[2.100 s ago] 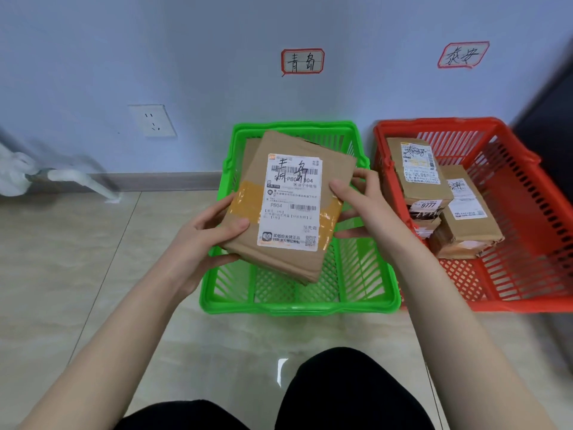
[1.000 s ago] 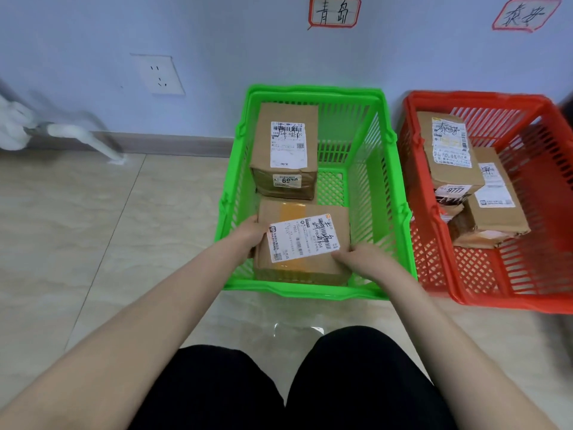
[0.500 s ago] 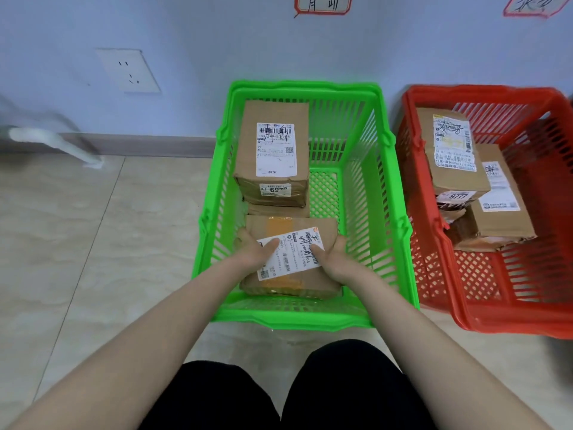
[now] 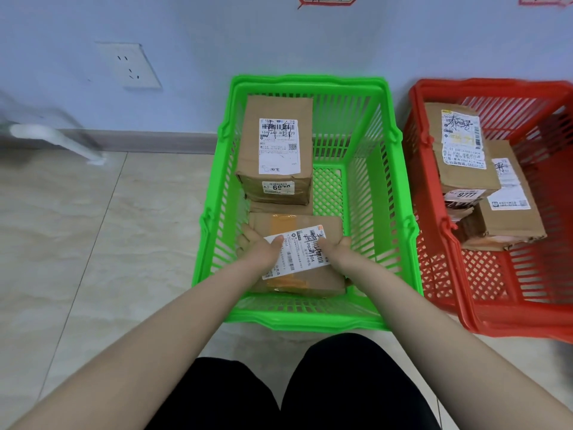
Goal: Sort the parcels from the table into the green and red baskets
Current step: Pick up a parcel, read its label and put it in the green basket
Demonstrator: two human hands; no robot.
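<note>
A flat brown parcel [image 4: 305, 221] with a white label and yellow tape lies at the near end of the green basket [image 4: 387, 169]. My left hand [image 4: 259, 248] grips its left side and my right hand [image 4: 336, 248] grips its right side, thumbs on the label. Behind it in the same basket a taller brown box [image 4: 276, 150] marked 6970 sits on another parcel. The red basket [image 4: 496, 283] on the right holds two brown parcels [image 4: 459, 150], one leaning on the other.
Both baskets stand on a pale tiled floor against a blue wall. A wall socket [image 4: 130, 65] is at the upper left, with a white pipe [image 4: 52, 139] below it. Red-edged paper labels hang above each basket. My dark-clothed knees [image 4: 310, 392] are right before the green basket.
The parcel I held up over the green basket has gone down into its near end. My hands have shifted from its edges onto its top, and my head has tilted lower.
</note>
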